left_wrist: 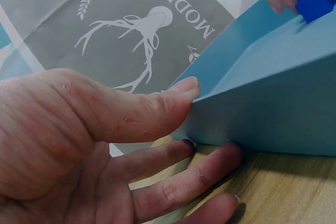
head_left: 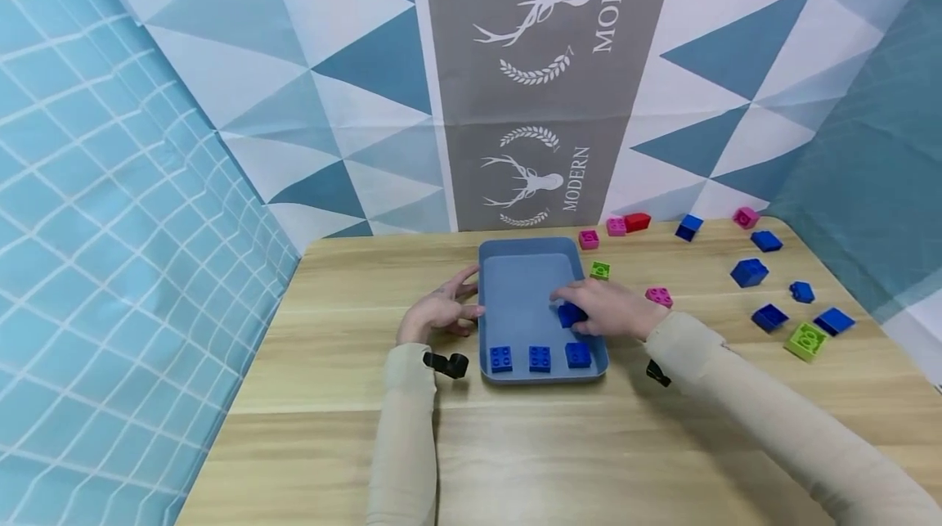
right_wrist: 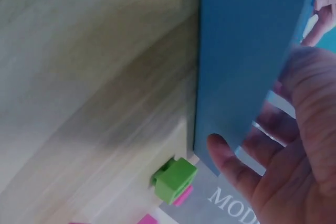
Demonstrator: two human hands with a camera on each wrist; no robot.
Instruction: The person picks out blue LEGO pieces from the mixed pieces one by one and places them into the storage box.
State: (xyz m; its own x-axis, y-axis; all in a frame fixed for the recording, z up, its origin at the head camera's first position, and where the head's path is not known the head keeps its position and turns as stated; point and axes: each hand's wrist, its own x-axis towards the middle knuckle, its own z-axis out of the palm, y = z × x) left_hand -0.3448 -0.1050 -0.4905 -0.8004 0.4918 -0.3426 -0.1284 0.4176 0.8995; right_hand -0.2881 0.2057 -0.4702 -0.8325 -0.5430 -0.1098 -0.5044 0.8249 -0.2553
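Right hand (head_left: 612,309) is gripping a blue block (head_left: 568,315) inside the tray (head_left: 515,289), near its right wall. Left hand (head_left: 441,311) is touching the left wall, grasping nothing. Block is appearing light, rigid; opposite sides are likely offering firmest hold.

Left sleeve (head_left: 407,444): long, plain, pale beige fabric, ending at the wrist. Right sleeve (head_left: 765,410): matching fabric and length, creased toward the near right. Left wrist fitting (head_left: 446,365): black, compact, rounded at its right end. Right wrist fitting (head_left: 657,374): black, small, partly hidden by the sleeve. Left hand (head_left: 443,312) and right hand (head_left: 612,309): bare.
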